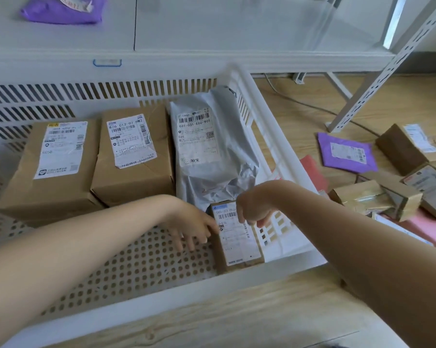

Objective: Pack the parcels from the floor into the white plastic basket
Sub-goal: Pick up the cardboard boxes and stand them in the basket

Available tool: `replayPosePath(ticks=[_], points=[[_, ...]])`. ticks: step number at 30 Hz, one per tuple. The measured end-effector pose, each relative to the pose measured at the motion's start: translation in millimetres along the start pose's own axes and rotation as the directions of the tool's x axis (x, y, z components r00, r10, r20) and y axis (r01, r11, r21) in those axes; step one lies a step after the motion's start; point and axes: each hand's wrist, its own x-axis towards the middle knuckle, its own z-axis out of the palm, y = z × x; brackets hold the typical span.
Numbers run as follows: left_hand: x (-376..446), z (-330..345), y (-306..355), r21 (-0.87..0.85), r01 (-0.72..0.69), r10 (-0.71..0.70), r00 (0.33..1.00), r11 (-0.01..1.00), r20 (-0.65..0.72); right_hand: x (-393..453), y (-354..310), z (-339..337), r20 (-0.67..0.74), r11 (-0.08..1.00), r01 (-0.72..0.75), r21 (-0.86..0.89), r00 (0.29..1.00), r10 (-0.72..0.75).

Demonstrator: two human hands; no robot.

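Parcels sit in our white plastic basket (267,126), which stands on the wood floor (299,116) below a white shelf (212,33). Along the far wall we've got 2 brown boxes side by side: the left box (53,169) and the middle box (134,159), each w/ a white label up. Right of them lies a grey poly bag (209,151), label up, its top end leaning vs. the basket's right wall.

Near the front right corner rests a small brown box (237,239), label up, its far end on or just touching the grey bag's lower edge. Our left hand (192,224) lies on the perforated basket floor w/ fingers straight and spread, fingertips vs. the small box's left side. Our right hand (254,209) hangs over the box's top end, wrist bent, fingers drooping loosely onto the label; we can't tell if they pinch anything, looks like a light touch only.

Outside, right of the basket, more parcels wait on the floor: a purple mailer (347,153), a dark brown box (402,146) behind it, a taped box (377,199) nearer us, another labelled box (430,187) at the frame's edge, plus pink mailers (428,227) underneath. A 2nd purple bag (63,10) lies up on the shelf, and a grey cable (312,104) runs across the floor by the shelf's leg (377,79).
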Motion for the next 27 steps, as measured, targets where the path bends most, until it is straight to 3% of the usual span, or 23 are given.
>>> replayPosePath(ticks=[3, 6, 9, 11, 15, 18, 22, 25, 27], points=[[-25, -11, 8, 0.071, -0.019, 0.026, 0.994, 0.997, -0.103, -27, -4, -17, -0.226, 0.991, 0.120, -0.066, 0.965, -0.132], [-58, -28, 21, 0.092, -0.019, 0.044, 0.959, 0.996, -0.281, -63, 5, -38, -0.569, 0.968, 0.225, -0.113, 0.784, -0.249], [-93, -45, 42, 0.018, -0.072, 0.072, 0.852, 0.997, -0.519, -96, 33, -53, -0.792, 0.952, 0.287, -0.109, 0.554, -0.257], [-110, -49, 61, -0.015, -0.118, 0.076, 0.730, 0.993, -0.679, -110, 58, -58, -0.843, 0.965, 0.239, -0.110, 0.491, -0.218], [-115, -42, 102, 0.081, -0.109, 0.121, 0.445, 0.991, -0.887, -126, 116, -59, -0.863, 0.988, 0.141, -0.064, 0.489, -0.125], [-107, -32, 140, 0.100, -0.101, 0.126, 0.304, 0.990, -0.944, -131, 160, -56, -0.872, 0.996, 0.087, -0.013, 0.487, -0.054], [-86, -21, 192, 0.117, -0.027, 0.120, 0.224, 0.993, -0.967, -124, 212, -49, -0.855, 0.998, 0.057, 0.021, 0.518, -0.012], [-61, -7, 228, 0.161, 0.117, 0.141, 0.165, 0.980, -0.976, -111, 242, -41, -0.824, 0.996, 0.061, 0.061, 0.566, 0.016], [-40, 1, 250, 0.199, 0.130, 0.173, 0.183, 0.971, -0.968, -99, 259, -33, -0.818, 0.995, 0.071, 0.076, 0.574, 0.021]])
